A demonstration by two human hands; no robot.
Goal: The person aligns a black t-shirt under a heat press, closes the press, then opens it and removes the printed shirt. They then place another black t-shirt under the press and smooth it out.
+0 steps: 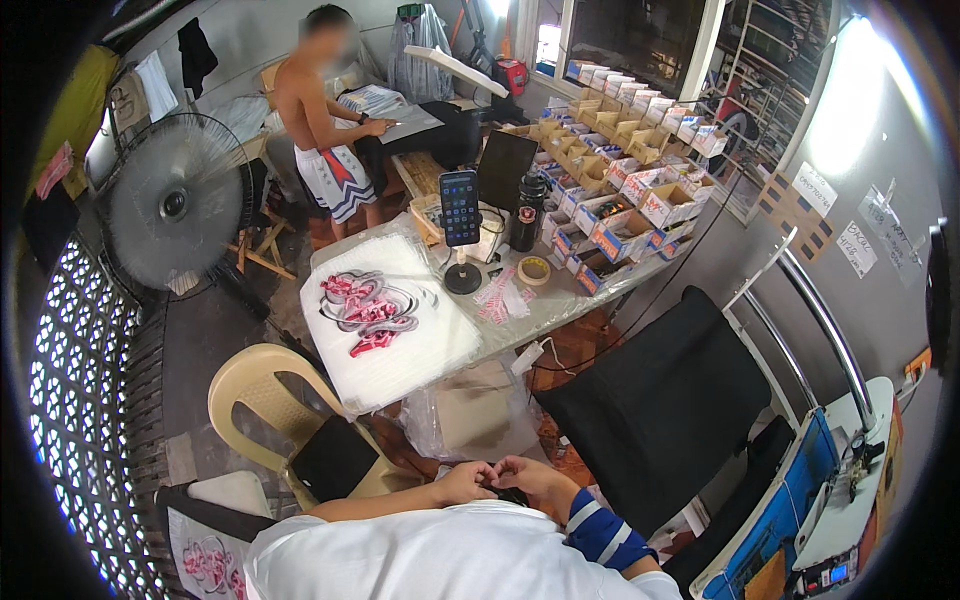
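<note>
Near the lower edge of the view, close against the white shirt, both hands are brought together in front of the body. The left hand (466, 483) and the right hand (530, 478) meet over a small dark object (508, 494), which is pinched between them at waist height; what it is cannot be told, since most of it is hidden by the hands. It is kept close to the body, presumably so that fine work can be done on it under the eyes.

The left forearm is laid almost level across the front of the body from the left, bare to the elbow. The right forearm is bent sharply inward from the right, with a blue-and-white striped sleeve (603, 533) at the elbow. The fingers (497, 468) of both hands are curled and drawn together at the tips, clamped on the dark object; no open spread is seen.

Farther off, a white sheet with a red and black printed design (370, 310) is laid flat on the table (560, 300), where its face can be reached. Just right of it a phone on a round-based stand (460, 215) is propped upright, its screen turned toward the near side. A roll of tape (534, 270) lies to the right of the stand. To the near left a cream plastic chair (265, 390) is drawn up beside the table. At the far side another person (325, 130) is seen standing at a second table.
</note>
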